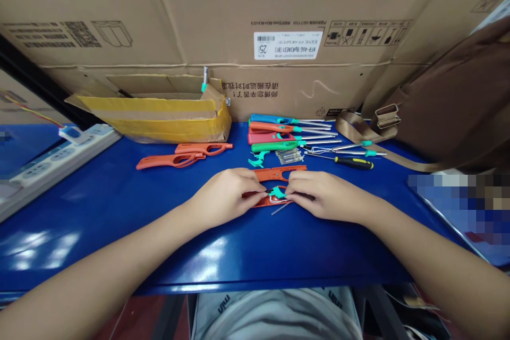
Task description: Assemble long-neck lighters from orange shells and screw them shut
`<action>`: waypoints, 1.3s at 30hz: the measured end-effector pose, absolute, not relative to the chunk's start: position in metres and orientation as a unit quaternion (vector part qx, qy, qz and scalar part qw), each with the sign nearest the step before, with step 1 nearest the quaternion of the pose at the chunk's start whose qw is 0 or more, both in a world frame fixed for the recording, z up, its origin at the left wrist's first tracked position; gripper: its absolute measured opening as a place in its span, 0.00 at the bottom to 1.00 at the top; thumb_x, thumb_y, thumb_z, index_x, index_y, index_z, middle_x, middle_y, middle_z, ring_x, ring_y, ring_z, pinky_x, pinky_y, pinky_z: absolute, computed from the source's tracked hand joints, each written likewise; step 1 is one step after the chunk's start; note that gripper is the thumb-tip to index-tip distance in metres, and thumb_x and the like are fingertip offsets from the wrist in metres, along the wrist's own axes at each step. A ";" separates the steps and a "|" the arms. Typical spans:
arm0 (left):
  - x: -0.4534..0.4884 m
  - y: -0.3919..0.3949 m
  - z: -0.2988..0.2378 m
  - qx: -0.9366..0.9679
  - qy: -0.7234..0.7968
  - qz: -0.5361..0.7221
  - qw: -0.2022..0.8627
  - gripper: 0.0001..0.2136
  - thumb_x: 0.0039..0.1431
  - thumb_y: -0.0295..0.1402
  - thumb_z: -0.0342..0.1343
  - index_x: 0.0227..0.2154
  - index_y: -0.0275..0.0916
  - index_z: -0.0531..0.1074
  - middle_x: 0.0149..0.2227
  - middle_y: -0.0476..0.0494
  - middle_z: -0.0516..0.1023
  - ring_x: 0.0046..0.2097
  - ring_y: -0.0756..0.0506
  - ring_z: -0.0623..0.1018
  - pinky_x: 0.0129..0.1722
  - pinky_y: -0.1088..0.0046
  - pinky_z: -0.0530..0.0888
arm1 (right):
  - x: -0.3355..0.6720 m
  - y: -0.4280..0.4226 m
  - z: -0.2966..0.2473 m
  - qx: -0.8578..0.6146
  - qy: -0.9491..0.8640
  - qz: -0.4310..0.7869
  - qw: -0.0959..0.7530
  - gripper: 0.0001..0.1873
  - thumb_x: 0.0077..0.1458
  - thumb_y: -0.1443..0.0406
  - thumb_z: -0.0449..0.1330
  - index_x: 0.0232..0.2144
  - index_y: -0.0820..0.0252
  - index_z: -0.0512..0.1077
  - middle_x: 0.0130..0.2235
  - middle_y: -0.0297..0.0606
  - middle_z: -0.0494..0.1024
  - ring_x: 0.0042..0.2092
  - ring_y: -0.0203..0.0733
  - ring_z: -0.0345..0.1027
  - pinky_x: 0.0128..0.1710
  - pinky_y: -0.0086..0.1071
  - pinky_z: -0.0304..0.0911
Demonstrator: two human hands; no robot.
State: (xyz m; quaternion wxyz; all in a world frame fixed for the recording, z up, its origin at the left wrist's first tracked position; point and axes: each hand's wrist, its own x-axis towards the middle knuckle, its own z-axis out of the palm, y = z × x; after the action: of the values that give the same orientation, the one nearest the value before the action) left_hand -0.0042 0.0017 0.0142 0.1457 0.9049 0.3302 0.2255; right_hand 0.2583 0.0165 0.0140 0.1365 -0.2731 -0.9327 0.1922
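My left hand point(227, 191) and my right hand point(319, 194) meet at the middle of the blue table point(119, 202), both pinched on an orange lighter shell point(268, 201) lying flat. A small teal trigger piece point(278, 192) sits in the shell between my fingertips. A thin metal rod point(281, 207) pokes out just below it. Another orange shell half point(279, 172) lies right behind my hands. A loose teal trigger point(258, 159) rests a little farther back.
Two orange shell halves point(183, 155) lie at the left, by a yellow-taped cardboard box point(159, 117). Several assembled lighters point(287, 133) are lined up at the back, with a black-handled screwdriver point(350, 162), a brown strap point(370, 127) and a power strip point(51, 154).
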 end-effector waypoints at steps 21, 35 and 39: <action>0.002 0.000 0.008 0.877 0.339 0.283 0.190 0.07 0.66 0.28 0.59 0.37 0.37 0.83 0.35 0.43 0.84 0.36 0.47 0.82 0.37 0.74 0.77 | 0.263 0.021 0.012 -0.252 -0.932 0.206 0.157 0.07 0.67 0.69 0.53 0.35 0.59 0.70 0.35 0.36 0.71 0.35 0.37 0.65 0.35 0.30 0.59; 0.005 -0.005 0.008 0.889 0.333 0.238 0.207 0.09 0.61 0.31 0.64 0.44 0.36 0.81 0.42 0.41 0.81 0.42 0.45 0.81 0.44 0.69 0.77 | 0.264 0.023 0.015 -0.264 -0.927 0.215 0.158 0.05 0.60 0.72 0.56 0.33 0.59 0.68 0.33 0.34 0.71 0.30 0.34 0.60 0.32 0.28 0.55; 0.004 -0.004 0.006 0.894 0.323 0.232 0.208 0.08 0.63 0.28 0.60 0.43 0.37 0.80 0.42 0.41 0.80 0.43 0.45 0.80 0.45 0.70 0.76 | 0.265 0.022 0.015 -0.261 -0.927 0.219 0.158 0.05 0.60 0.72 0.56 0.33 0.59 0.68 0.33 0.34 0.71 0.30 0.34 0.60 0.32 0.29 0.56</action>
State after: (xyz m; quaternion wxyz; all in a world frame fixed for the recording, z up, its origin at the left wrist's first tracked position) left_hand 0.0044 -0.0042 0.0063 0.2081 0.8938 0.3226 0.2319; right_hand 0.2648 0.0223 0.0147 0.1585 -0.2610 -0.9267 0.2189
